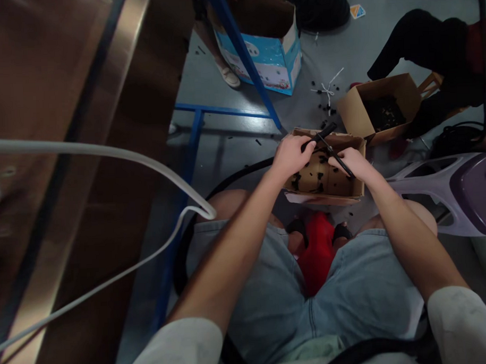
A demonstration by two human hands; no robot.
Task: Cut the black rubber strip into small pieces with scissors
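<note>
Over a small cardboard box point(327, 192) on the floor between my knees, both hands are at work. My left hand point(293, 156) is closed around a black rod-like piece point(328, 129) that points up and to the right. My right hand point(353, 162) grips a thin dark tool point(343, 163), whose narrow metallic end reaches up-left to the black piece. Several small black bits lie on the bottom of the box. What exactly the tool is cannot be made out.
A brown table point(40, 210) with white cables fills the left. Blue metal bars point(224, 111) stand beside it. Farther off are a blue box point(262, 59), another open carton point(356, 111) and people's legs. A purple stool point(472, 190) stands at right.
</note>
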